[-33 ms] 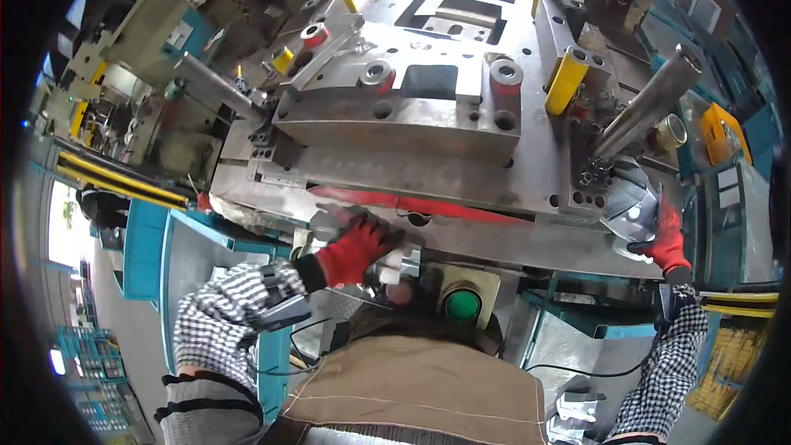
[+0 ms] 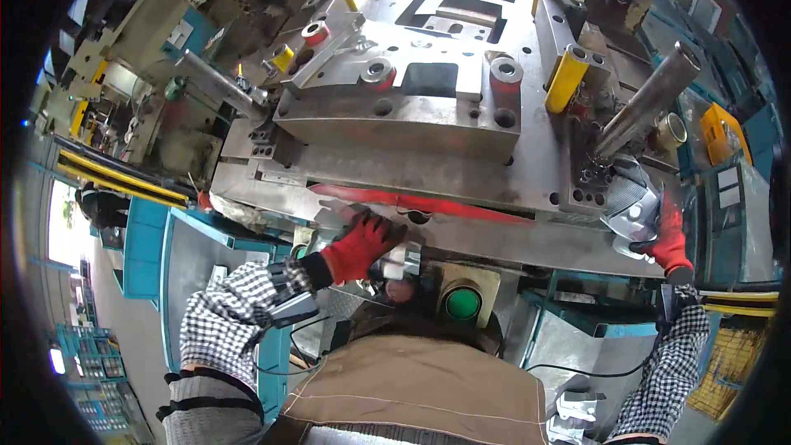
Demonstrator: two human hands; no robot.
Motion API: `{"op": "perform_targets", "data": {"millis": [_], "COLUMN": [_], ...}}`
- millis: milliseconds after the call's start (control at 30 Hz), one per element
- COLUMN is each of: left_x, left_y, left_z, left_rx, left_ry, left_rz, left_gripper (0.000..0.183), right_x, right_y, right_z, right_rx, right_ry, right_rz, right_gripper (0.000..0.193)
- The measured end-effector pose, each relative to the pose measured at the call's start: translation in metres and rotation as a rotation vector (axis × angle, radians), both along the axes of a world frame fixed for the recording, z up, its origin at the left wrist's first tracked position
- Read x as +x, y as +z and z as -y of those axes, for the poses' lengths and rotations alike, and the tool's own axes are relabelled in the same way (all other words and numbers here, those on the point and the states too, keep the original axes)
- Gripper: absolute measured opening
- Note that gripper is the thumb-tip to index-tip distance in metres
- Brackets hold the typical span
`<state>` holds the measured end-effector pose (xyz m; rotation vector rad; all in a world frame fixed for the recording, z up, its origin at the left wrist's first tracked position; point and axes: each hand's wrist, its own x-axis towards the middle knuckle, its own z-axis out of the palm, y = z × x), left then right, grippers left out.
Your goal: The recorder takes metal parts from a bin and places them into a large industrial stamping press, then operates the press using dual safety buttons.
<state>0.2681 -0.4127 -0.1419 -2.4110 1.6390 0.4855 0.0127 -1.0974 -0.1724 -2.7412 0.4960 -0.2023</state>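
Observation:
My left hand (image 2: 362,245), in a red glove with dark fingertips, is at the front edge of the steel die plate (image 2: 486,241), left of the middle. Its fingers curl over a grey pressed metal part (image 2: 333,216), mostly hidden beneath the glove. Beside the wrist shows a shiny silver piece (image 2: 404,262). At the plate's right front corner my right hand (image 2: 671,241), gloved alike, is closed around the outer side of a stack of curved, shiny pressed metal parts (image 2: 633,208). The thumb is at the lower edge of that stack.
A red strip (image 2: 428,205) lies along the front of the die block (image 2: 395,133). Steel guide posts (image 2: 651,103) rise at both sides. A green button (image 2: 462,304) sits below the front edge. Silver brackets (image 2: 577,412) lie low at right. Blue bins (image 2: 147,247) stand left.
My left hand and forearm have shifted slightly up and to the right. My right hand stays at the stack.

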Motion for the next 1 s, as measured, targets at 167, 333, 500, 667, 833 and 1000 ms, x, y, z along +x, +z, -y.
{"op": "perform_targets", "data": {"millis": [167,333,500,667,833,1000], "left_x": [0.005,0.004,0.008,0.008,0.013,0.025], "left_y": [-0.055,-0.096,-0.085,-0.092,-0.085,-0.039], "left_z": [0.013,-0.004,-0.003,-0.004,-0.019,-0.047], "left_rx": [-0.116,-0.276,-0.348,-0.454,-0.427,-0.459], "left_ry": [-0.099,-0.134,-0.115,-0.064,-0.042,0.052], "left_rz": [0.203,0.283,0.208,0.221,0.213,0.05], "left_gripper": [0.104,0.081,0.066,0.063,0.106,0.102], "right_x": [-0.038,-0.058,-0.02,0.105,0.29,0.445], "right_y": [0.021,0.066,0.144,0.209,0.236,0.214], "right_z": [-0.01,-0.074,-0.188,-0.27,-0.283,-0.256], "right_rx": [-0.039,0.021,0.117,0.065,0.026,0.146], "right_ry": [-0.027,0.054,0.252,0.511,0.628,0.692], "right_rz": [0.054,0.134,0.227,0.37,0.354,0.094], "right_gripper": [0.157,0.155,0.153,0.151,0.139,0.126]}}
